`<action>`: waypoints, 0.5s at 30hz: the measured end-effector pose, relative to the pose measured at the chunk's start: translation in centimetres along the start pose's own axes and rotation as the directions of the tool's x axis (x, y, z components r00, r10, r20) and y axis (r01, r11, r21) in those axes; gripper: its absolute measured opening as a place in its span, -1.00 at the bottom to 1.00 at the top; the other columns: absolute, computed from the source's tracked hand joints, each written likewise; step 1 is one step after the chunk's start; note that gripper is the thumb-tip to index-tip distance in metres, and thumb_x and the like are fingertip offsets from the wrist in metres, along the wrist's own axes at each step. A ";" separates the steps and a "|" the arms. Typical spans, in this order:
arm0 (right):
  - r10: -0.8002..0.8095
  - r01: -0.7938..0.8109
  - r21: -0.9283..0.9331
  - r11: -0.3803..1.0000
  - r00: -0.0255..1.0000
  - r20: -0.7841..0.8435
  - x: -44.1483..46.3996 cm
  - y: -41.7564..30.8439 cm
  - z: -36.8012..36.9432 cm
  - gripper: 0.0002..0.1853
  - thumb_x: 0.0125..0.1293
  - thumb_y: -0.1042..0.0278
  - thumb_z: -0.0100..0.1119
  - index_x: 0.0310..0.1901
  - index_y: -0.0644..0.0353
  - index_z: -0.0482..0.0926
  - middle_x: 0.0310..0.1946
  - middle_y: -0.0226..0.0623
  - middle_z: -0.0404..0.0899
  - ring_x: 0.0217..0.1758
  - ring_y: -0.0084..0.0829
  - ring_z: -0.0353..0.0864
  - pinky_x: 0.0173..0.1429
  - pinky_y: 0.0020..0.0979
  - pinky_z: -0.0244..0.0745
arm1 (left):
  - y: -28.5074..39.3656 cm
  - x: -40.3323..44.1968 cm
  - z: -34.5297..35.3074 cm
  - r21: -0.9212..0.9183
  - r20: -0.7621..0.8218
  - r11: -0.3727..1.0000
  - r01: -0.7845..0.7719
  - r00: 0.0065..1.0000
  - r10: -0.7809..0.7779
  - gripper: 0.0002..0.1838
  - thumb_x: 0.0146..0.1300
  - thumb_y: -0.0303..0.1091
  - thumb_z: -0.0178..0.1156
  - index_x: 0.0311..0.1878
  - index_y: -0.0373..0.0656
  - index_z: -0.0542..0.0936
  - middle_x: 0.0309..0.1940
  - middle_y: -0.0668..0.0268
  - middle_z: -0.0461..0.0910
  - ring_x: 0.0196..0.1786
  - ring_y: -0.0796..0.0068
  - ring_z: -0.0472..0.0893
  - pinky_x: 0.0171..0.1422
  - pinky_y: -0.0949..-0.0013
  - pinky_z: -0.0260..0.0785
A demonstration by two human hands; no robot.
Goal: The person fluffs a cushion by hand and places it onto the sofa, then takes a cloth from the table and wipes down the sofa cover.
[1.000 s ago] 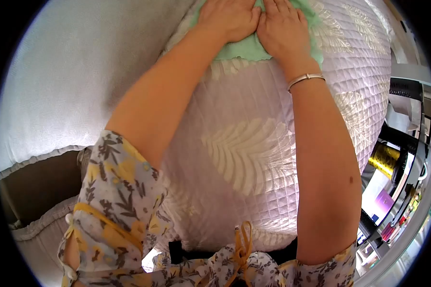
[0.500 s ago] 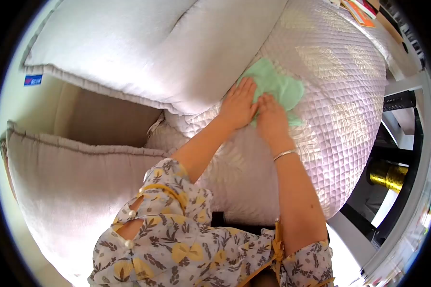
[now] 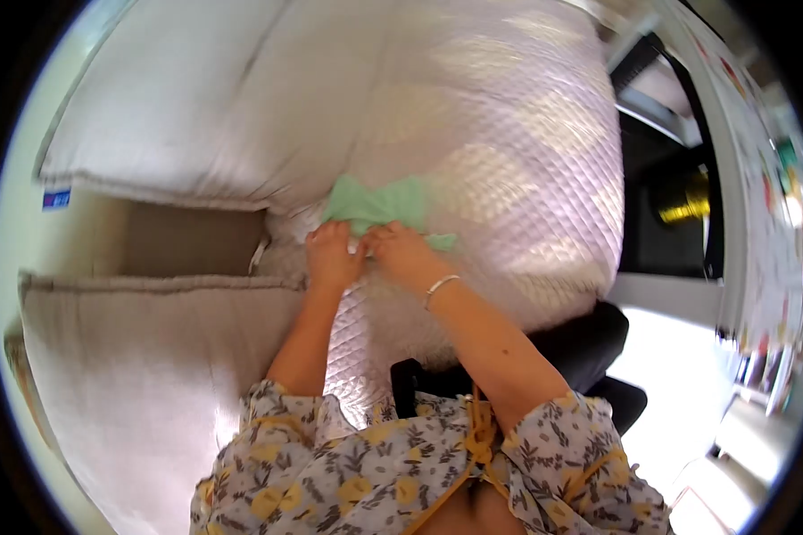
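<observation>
A thin pale-green cloth [image 3: 385, 203] lies rumpled on a lilac quilted cover [image 3: 526, 178] with cream leaf patterns. My left hand [image 3: 332, 254] is at the cloth's near left edge, fingers bent over it. Close beside it, my right hand [image 3: 409, 257], with a silver bangle at the wrist, has its curled fingers on the near edge too. A small corner of cloth sticks out to the right of that hand. Some fingertips are hidden in the folds.
A large grey cushion [image 3: 187, 107] lies beyond my hands, and another grey cushion [image 3: 152, 357] is at the near left. Between them a brown seat surface [image 3: 192, 241] shows. At right stand a white-topped table [image 3: 732, 134] and a gold roll [image 3: 684, 198] below it.
Both hands and the cloth have moved nearer to my body across the quilted cover. The fingers, stretched flatter before, are now more bent. My view has also shifted.
</observation>
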State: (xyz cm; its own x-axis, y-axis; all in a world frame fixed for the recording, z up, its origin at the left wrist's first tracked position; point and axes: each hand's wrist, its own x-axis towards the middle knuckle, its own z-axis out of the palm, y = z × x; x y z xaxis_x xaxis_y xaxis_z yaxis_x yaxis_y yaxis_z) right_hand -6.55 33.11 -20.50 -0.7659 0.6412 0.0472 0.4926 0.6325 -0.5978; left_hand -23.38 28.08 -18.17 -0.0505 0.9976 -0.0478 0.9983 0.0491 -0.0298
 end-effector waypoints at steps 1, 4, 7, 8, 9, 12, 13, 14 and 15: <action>-0.008 0.008 0.009 1.000 0.999 -0.042 -0.9 -0.2 0.3 -0.64 0.27 0.36 0.11 0.09 0.08 0.63 0.13 -0.38 0.62 0.22 -0.27 0.48 0.28 -0.16 0.40 | 0.1 -0.7 -0.1 -0.023 -0.016 1.000 -0.006 1.000 0.005 -0.48 0.23 -0.08 0.27 0.13 -0.22 0.50 0.06 0.06 0.55 0.16 0.05 0.51 0.28 -0.01 0.24; 0.025 -0.025 -0.069 0.997 1.000 0.003 -3.0 -0.1 1.3 -0.65 0.26 0.38 0.10 0.07 -0.03 0.66 0.06 -0.48 0.65 0.17 -0.29 0.50 0.23 -0.15 0.41 | 1.8 -3.0 0.8 -0.068 0.008 0.998 -0.019 1.000 0.019 -0.48 0.20 -0.08 0.30 0.10 -0.24 0.53 0.03 0.02 0.55 0.11 -0.01 0.52 0.22 0.00 0.30; 0.048 -0.048 -0.049 0.998 0.999 -0.019 -5.1 0.1 3.4 -0.66 0.25 0.39 0.11 0.03 -0.09 0.70 0.03 -0.52 0.67 0.15 -0.30 0.51 0.21 -0.15 0.40 | 1.5 -5.1 4.2 -0.103 -0.062 0.993 -0.053 0.997 0.047 -0.50 0.20 -0.06 0.30 0.05 -0.27 0.56 0.00 -0.01 0.55 0.06 -0.06 0.53 0.16 0.00 0.36; 0.040 -0.034 0.042 0.999 0.989 -0.139 -5.8 0.3 4.0 -0.66 0.24 0.40 0.11 0.01 -0.10 0.71 0.02 -0.51 0.67 0.15 -0.30 0.51 0.20 -0.15 0.39 | 1.1 -5.3 5.2 -0.123 -0.178 0.987 -0.099 0.981 0.076 -0.50 0.21 -0.04 0.30 0.03 -0.28 0.58 -0.01 -0.02 0.56 0.03 -0.07 0.54 0.13 -0.01 0.39; 0.042 -0.035 0.048 0.998 0.988 -0.152 -6.0 0.4 3.4 -0.66 0.24 0.40 0.11 0.01 -0.10 0.71 0.02 -0.51 0.67 0.15 -0.30 0.51 0.20 -0.15 0.39 | 1.5 -4.9 4.8 -0.111 -0.180 0.988 -0.108 0.980 0.087 -0.50 0.21 -0.04 0.30 0.03 -0.28 0.58 -0.01 -0.02 0.56 0.03 -0.07 0.54 0.13 -0.01 0.39; 0.132 -0.127 0.115 0.985 0.991 -0.036 -6.9 0.7 2.0 -0.64 0.22 0.42 0.13 0.02 -0.10 0.72 0.01 -0.44 0.68 0.13 -0.23 0.54 0.19 -0.17 0.43 | 3.5 -4.3 4.1 -0.134 -0.029 0.991 -0.028 0.999 0.024 -0.54 0.24 -0.02 0.26 -0.06 -0.27 0.60 -0.09 -0.02 0.57 -0.01 -0.07 0.56 0.11 0.00 0.41; 0.200 -0.190 0.166 0.968 0.979 -0.042 -7.5 1.1 1.8 -0.65 0.22 0.44 0.14 0.00 -0.10 0.74 -0.02 -0.32 0.68 0.09 -0.17 0.58 0.18 -0.18 0.46 | 4.1 -4.2 4.1 -0.149 -0.024 0.986 -0.071 0.997 0.068 -0.56 0.24 -0.02 0.25 -0.11 -0.27 0.60 -0.13 0.00 0.57 -0.01 -0.05 0.56 0.09 0.01 0.41; 0.269 -0.254 0.213 0.943 0.962 -0.043 -8.1 1.7 1.5 -0.67 0.23 0.46 0.16 -0.02 -0.10 0.76 -0.04 -0.21 0.68 0.05 -0.12 0.63 0.17 -0.20 0.49 | 4.9 -4.2 4.3 -0.168 -0.022 0.979 -0.116 0.993 0.114 -0.58 0.25 -0.02 0.24 -0.16 -0.27 0.60 -0.17 0.02 0.58 -0.02 -0.04 0.56 0.08 0.01 0.41; 0.270 -0.254 0.214 0.943 0.962 -0.049 -8.7 2.2 1.0 -0.67 0.23 0.46 0.16 -0.02 -0.10 0.76 -0.04 -0.21 0.68 0.05 -0.12 0.63 0.17 -0.20 0.49 | 5.8 -4.2 4.1 -0.164 -0.024 0.979 -0.121 0.993 0.119 -0.58 0.25 -0.02 0.24 -0.16 -0.27 0.60 -0.17 0.02 0.58 -0.02 -0.04 0.56 0.08 0.01 0.41</action>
State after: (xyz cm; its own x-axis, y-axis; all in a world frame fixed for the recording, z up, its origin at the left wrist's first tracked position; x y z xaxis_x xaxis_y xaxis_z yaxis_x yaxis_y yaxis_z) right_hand 0.80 28.48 -23.02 -0.5830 0.8088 -0.0767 0.5706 0.3404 -0.7474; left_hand -17.47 23.97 -22.26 0.0689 0.9973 -0.0269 0.9880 -0.0645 0.1405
